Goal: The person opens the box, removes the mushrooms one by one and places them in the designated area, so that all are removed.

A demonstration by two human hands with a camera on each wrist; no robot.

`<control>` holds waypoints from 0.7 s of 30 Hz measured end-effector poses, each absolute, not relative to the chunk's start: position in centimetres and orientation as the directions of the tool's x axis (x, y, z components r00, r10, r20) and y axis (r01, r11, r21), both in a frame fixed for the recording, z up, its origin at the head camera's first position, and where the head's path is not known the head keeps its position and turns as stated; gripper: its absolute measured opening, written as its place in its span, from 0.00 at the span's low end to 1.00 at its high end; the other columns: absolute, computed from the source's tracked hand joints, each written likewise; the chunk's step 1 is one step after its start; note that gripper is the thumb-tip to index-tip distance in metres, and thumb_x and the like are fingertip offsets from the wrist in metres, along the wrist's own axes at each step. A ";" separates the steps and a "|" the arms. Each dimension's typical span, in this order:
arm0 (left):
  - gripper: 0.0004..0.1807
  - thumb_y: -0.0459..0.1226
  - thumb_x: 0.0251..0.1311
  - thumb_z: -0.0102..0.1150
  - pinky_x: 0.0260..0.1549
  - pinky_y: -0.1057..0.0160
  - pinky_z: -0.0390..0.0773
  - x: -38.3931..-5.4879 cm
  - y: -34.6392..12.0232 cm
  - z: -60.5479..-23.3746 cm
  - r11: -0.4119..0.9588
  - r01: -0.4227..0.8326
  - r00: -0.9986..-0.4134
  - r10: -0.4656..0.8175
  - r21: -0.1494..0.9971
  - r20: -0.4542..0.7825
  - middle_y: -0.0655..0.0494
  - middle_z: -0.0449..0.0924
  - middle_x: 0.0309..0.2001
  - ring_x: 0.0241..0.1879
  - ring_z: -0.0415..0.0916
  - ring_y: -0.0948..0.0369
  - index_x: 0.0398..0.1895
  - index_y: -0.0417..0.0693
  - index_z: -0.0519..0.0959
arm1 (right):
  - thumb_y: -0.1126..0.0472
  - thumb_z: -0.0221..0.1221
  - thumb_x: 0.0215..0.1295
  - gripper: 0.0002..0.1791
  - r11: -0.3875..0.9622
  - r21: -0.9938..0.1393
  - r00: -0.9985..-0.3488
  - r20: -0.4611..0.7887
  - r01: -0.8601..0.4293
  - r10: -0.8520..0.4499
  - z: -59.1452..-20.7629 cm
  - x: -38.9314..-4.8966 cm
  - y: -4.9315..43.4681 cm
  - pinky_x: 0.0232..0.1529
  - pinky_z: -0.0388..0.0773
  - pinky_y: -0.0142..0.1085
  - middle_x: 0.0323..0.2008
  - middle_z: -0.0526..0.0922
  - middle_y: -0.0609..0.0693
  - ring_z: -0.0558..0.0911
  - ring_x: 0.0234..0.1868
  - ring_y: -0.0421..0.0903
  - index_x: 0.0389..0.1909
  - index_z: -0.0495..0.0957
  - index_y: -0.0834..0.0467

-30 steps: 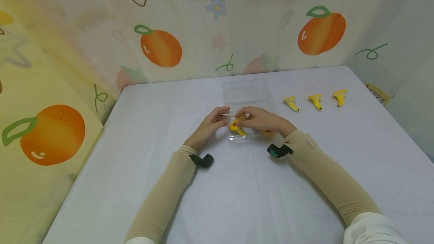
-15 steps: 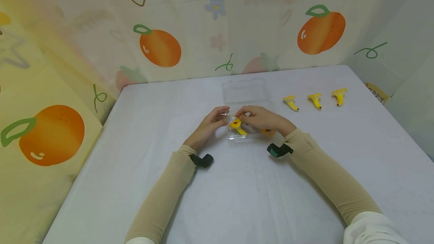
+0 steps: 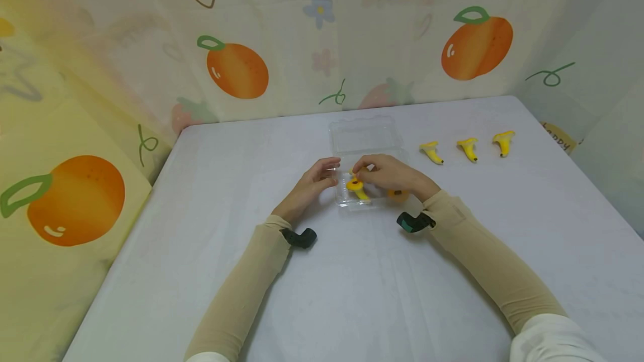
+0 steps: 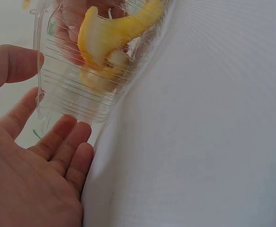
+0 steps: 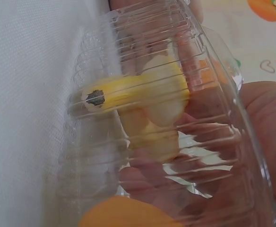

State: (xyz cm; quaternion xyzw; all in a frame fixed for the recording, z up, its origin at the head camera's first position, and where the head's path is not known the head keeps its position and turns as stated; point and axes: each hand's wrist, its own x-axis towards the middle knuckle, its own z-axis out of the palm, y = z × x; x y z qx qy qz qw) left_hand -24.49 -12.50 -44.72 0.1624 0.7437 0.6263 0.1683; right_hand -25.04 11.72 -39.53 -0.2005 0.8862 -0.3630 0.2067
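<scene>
A clear plastic clamshell box lies with its lid folded back. Inside stands a yellow banana-shaped toy with a flared orange-yellow cap; its black tip shows through the box wall in the right wrist view. Behind it is a second yellow toy, partly covered. My right hand reaches into the box, thumb and fingers curled at the toys; it seems to pinch one, its fingertips partly hidden. At the box's left side, my left hand has relaxed fingers, with the thumb touching the rim.
Three more yellow banana-shaped toys, the left, middle and right, lie in a row right of the box. An orange-yellow round piece shows near the box's right end. White cloth covers the table.
The front toy in the box has shifted slightly right and stands straighter. My right hand's fingertips have moved a little up and right. My left hand has stayed still.
</scene>
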 end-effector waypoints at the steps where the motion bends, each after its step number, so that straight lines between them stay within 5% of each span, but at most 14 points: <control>1: 0.31 0.34 0.69 0.54 0.74 0.45 0.60 -24.5 -12.5 -44.7 0.163 0.030 -0.891 0.451 0.986 -0.047 0.48 0.65 0.73 0.72 0.64 0.49 0.75 0.47 0.63 | 0.54 0.52 0.75 0.18 0.653 -0.729 -0.835 -0.217 -0.206 -0.506 -39.5 -25.0 11.7 0.53 0.75 0.42 0.61 0.81 0.52 0.79 0.54 0.54 0.60 0.78 0.55; 21: 0.31 0.33 0.69 0.52 0.75 0.44 0.59 -24.6 -12.4 -44.7 0.156 0.014 -0.888 0.457 0.988 -0.059 0.46 0.63 0.75 0.72 0.63 0.47 0.75 0.45 0.62 | 0.60 0.57 0.72 0.16 0.628 -0.755 -0.864 -0.176 -0.189 -0.472 -39.5 -25.2 11.7 0.47 0.79 0.37 0.60 0.80 0.56 0.82 0.51 0.52 0.57 0.78 0.56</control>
